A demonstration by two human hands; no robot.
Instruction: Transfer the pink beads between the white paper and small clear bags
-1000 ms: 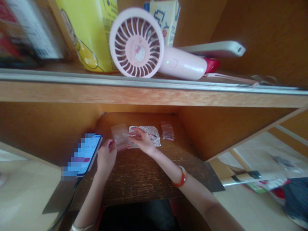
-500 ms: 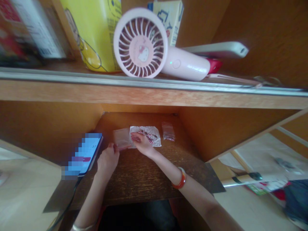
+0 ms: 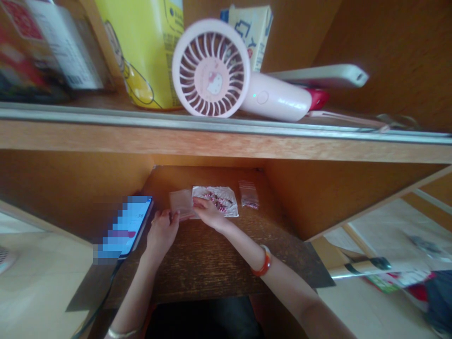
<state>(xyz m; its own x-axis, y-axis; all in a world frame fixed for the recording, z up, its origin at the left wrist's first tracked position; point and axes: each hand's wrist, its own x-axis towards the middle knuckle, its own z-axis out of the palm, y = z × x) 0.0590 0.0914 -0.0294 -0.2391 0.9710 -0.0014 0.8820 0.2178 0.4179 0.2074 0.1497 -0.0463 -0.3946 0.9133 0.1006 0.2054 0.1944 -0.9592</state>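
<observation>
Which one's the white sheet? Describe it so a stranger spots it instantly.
Below the shelf holding the pink fan, find the brown desktop. Toward its back, a crinkled white sheet lies between two clear bags. Unlike them, it's opaque, with small pink pieces on top.

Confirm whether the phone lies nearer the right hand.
No, the phone lies beside the left hand, while the right hand is at the white sheet.

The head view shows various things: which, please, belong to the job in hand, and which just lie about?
Job, apparently:
clear zip bag by the left hand;
white sheet with small pink pieces, by the right hand;
smaller zip bag, probably.

Lying about, seemingly:
pink handheld fan;
yellow container;
carton;
smartphone.
</observation>
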